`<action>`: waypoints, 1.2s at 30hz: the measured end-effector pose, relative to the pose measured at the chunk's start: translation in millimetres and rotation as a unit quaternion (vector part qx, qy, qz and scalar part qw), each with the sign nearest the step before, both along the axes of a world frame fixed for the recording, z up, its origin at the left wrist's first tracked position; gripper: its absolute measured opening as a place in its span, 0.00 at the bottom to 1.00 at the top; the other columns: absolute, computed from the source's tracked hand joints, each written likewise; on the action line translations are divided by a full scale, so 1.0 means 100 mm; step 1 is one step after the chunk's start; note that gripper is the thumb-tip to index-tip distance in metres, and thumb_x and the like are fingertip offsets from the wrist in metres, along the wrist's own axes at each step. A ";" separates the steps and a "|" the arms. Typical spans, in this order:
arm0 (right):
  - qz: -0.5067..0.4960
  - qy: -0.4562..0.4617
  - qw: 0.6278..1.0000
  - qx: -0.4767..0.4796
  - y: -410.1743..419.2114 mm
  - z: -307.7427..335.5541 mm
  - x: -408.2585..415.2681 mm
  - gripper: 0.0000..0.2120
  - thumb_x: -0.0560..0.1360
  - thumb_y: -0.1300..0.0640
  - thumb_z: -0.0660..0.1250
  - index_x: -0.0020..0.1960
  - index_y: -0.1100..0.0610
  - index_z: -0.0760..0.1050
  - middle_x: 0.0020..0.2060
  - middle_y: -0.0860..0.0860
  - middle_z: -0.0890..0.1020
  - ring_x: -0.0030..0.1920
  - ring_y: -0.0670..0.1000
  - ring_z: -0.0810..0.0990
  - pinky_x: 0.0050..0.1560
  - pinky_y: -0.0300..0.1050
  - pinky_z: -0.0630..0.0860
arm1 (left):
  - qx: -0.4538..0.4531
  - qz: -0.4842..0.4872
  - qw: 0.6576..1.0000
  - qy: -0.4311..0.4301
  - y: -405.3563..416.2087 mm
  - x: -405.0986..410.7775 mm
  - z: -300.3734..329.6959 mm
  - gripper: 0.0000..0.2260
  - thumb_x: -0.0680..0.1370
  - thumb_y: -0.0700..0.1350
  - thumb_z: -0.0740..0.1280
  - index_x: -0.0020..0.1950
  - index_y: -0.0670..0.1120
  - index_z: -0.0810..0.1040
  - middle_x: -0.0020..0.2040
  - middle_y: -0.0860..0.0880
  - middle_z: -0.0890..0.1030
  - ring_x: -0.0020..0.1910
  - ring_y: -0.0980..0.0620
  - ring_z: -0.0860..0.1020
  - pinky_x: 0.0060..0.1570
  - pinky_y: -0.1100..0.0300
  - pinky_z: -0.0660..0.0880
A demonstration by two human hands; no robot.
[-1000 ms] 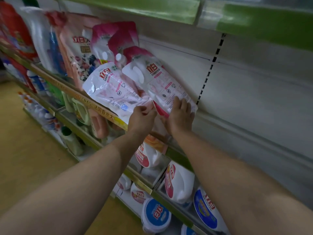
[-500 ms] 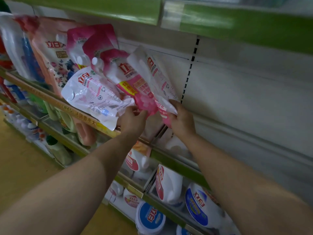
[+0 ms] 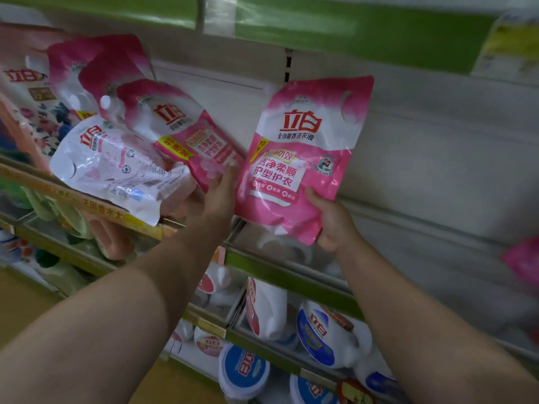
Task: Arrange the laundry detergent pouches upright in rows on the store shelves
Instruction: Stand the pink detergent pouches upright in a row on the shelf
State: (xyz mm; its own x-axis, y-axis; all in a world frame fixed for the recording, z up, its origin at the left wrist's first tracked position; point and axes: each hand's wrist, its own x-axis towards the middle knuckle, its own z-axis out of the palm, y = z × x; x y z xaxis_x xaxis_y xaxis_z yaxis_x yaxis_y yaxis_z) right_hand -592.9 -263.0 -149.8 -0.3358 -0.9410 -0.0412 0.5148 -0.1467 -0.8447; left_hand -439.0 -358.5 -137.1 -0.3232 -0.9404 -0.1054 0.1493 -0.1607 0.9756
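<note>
Right hand [image 3: 335, 225] grips the lower right corner of a pink pouch [image 3: 303, 158], thumb on its printed front and the other fingers hidden behind, holding it upright and face-out in front of the shelf's pale back panel [image 3: 437, 147]. At the pouch's 9 o'clock, the left hand [image 3: 220, 193] reaches up with its fingers straight and close together, their tips touching the bottom edge of a second pink pouch [image 3: 178, 132] that leans tilted toward 11 o'clock. At 8 o'clock from that one, a white pouch [image 3: 116, 167] lies nearly flat, back side out, its lower edge hanging over the yellow shelf strip [image 3: 87, 205]. More pink pouches [image 3: 96, 68] stand bunched at 11 o'clock, with a floral bag [image 3: 35, 112] beside them at the left edge. At 6 o'clock, on the lower shelves, stand white jugs [image 3: 268, 307] with red and blue labels. A green rail [image 3: 350, 27] runs along 12 o'clock.
</note>
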 end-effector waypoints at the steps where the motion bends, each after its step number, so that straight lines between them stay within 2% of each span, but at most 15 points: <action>1: 0.012 -0.012 1.000 -0.004 0.04 -0.03 -0.02 0.14 0.68 0.59 0.67 0.54 0.57 0.76 0.44 0.53 0.86 0.44 0.54 0.85 0.39 0.50 0.81 | 0.002 -0.005 1.000 0.005 0.00 0.01 0.00 0.21 0.79 0.60 0.57 0.61 0.48 0.75 0.51 0.47 0.82 0.49 0.49 0.81 0.41 0.59 0.74; 3: 0.021 -0.024 0.999 -0.002 0.11 -0.09 -0.06 0.13 0.68 0.58 0.67 0.53 0.57 0.77 0.44 0.54 0.86 0.44 0.54 0.85 0.38 0.49 0.81 | 0.023 -0.037 0.999 0.020 -0.01 0.05 0.00 0.21 0.78 0.63 0.58 0.58 0.49 0.76 0.48 0.47 0.83 0.46 0.47 0.83 0.40 0.57 0.77; 7: 0.018 -0.020 0.999 0.021 0.20 -0.18 -0.10 0.14 0.66 0.57 0.70 0.52 0.56 0.79 0.45 0.54 0.85 0.46 0.55 0.84 0.42 0.51 0.81 | 0.099 -0.184 0.977 0.033 -0.02 0.11 -0.01 0.34 0.67 0.68 0.63 0.62 0.45 0.75 0.54 0.41 0.83 0.51 0.40 0.82 0.45 0.46 0.80; 9: 0.025 -0.015 0.999 0.018 0.23 -0.17 -0.12 0.09 0.67 0.58 0.69 0.47 0.55 0.83 0.45 0.54 0.85 0.46 0.55 0.84 0.42 0.52 0.81 | 0.102 -0.236 0.966 0.016 0.02 0.09 -0.01 0.30 0.67 0.65 0.65 0.60 0.46 0.76 0.53 0.42 0.84 0.51 0.40 0.82 0.43 0.48 0.80; 11: 0.030 0.005 0.999 0.018 0.28 -0.13 -0.16 0.08 0.67 0.59 0.69 0.44 0.55 0.84 0.44 0.54 0.85 0.45 0.56 0.84 0.43 0.53 0.81 | 0.097 -0.237 0.967 0.011 0.06 0.06 -0.01 0.24 0.70 0.60 0.68 0.60 0.46 0.76 0.51 0.43 0.84 0.49 0.41 0.83 0.41 0.50 0.80; 15: 0.019 0.058 0.998 0.036 0.41 -0.01 -0.23 0.13 0.65 0.61 0.69 0.49 0.56 0.79 0.42 0.54 0.85 0.44 0.55 0.84 0.47 0.53 0.81 | 0.087 -0.193 0.977 0.013 0.14 -0.02 -0.03 0.24 0.66 0.52 0.73 0.60 0.46 0.78 0.52 0.43 0.84 0.46 0.42 0.84 0.37 0.49 0.80; 18: -0.016 0.088 0.995 0.054 0.52 0.03 -0.23 0.16 0.64 0.60 0.70 0.52 0.56 0.78 0.47 0.56 0.83 0.48 0.58 0.82 0.55 0.59 0.76 | 0.045 -0.175 0.983 0.017 0.21 -0.07 -0.04 0.16 0.64 0.50 0.75 0.49 0.49 0.82 0.47 0.45 0.85 0.42 0.44 0.84 0.34 0.49 0.80; 19: -0.031 0.101 0.993 0.061 0.55 0.04 -0.23 0.16 0.64 0.59 0.70 0.52 0.56 0.78 0.48 0.57 0.83 0.49 0.58 0.81 0.57 0.60 0.75 | 0.038 -0.176 0.983 0.020 0.25 -0.09 -0.05 0.10 0.64 0.49 0.75 0.43 0.50 0.83 0.44 0.46 0.85 0.41 0.44 0.84 0.35 0.47 0.80; 21: -0.066 0.129 0.986 0.076 0.62 0.05 -0.23 0.14 0.66 0.56 0.71 0.52 0.54 0.79 0.49 0.57 0.83 0.51 0.58 0.82 0.57 0.60 0.75 | 0.025 -0.189 0.981 0.026 0.32 -0.13 -0.05 0.01 0.66 0.48 0.74 0.35 0.52 0.84 0.40 0.47 0.85 0.42 0.44 0.82 0.44 0.42 0.80; 22: -0.088 0.139 0.983 0.086 0.65 0.06 -0.23 0.13 0.67 0.55 0.71 0.52 0.54 0.79 0.49 0.57 0.84 0.51 0.58 0.82 0.57 0.59 0.76 | 0.020 -0.190 0.981 0.027 0.36 -0.14 -0.05 0.02 0.68 0.48 0.74 0.35 0.53 0.84 0.40 0.47 0.85 0.42 0.43 0.82 0.47 0.42 0.79; 26: -0.179 0.173 0.959 0.134 0.78 0.11 -0.17 0.16 0.70 0.45 0.70 0.51 0.54 0.79 0.44 0.51 0.86 0.45 0.53 0.85 0.48 0.49 0.79 | 0.017 -0.192 0.979 0.059 0.52 -0.17 -0.06 0.01 0.71 0.45 0.73 0.40 0.49 0.83 0.43 0.46 0.86 0.43 0.44 0.84 0.36 0.49 0.81; 28: -0.219 0.186 0.947 0.141 0.85 0.12 -0.13 0.17 0.71 0.42 0.69 0.51 0.54 0.79 0.40 0.48 0.86 0.39 0.48 0.85 0.39 0.41 0.78 | 0.009 -0.199 0.978 0.066 0.61 -0.16 -0.07 0.08 0.69 0.47 0.74 0.46 0.46 0.82 0.45 0.45 0.85 0.43 0.43 0.84 0.35 0.52 0.81; 30: -0.264 0.195 0.934 0.142 0.92 0.13 -0.09 0.15 0.71 0.42 0.69 0.49 0.53 0.79 0.36 0.45 0.85 0.35 0.45 0.84 0.32 0.37 0.76 | -0.009 -0.199 0.978 0.070 0.69 -0.15 -0.08 0.16 0.69 0.48 0.74 0.53 0.44 0.80 0.48 0.43 0.85 0.46 0.41 0.84 0.38 0.47 0.81; 33: -0.309 0.181 0.924 0.136 1.04 0.17 -0.07 0.12 0.73 0.43 0.67 0.46 0.51 0.79 0.35 0.45 0.85 0.35 0.45 0.84 0.33 0.38 0.76 | -0.031 -0.210 0.974 0.082 0.79 -0.18 -0.04 0.22 0.69 0.50 0.75 0.59 0.42 0.77 0.52 0.41 0.83 0.50 0.39 0.82 0.45 0.40 0.80; 36: -0.328 0.146 0.925 0.128 1.13 0.23 -0.06 0.11 0.75 0.45 0.66 0.47 0.52 0.79 0.34 0.47 0.85 0.35 0.48 0.85 0.35 0.40 0.78 | -0.037 -0.218 0.972 0.074 0.87 -0.23 0.00 0.20 0.70 0.51 0.74 0.58 0.45 0.79 0.52 0.43 0.84 0.49 0.40 0.83 0.47 0.40 0.79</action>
State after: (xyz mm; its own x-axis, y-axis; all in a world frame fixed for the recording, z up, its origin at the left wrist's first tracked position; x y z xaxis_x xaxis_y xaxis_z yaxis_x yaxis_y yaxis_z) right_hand -598.9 -149.6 -126.9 -0.8626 -0.5031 -0.0521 0.1308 -0.1223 -0.9838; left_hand -462.3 -271.6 -137.4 -0.6989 -0.7144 0.0358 0.2228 -0.1698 0.9600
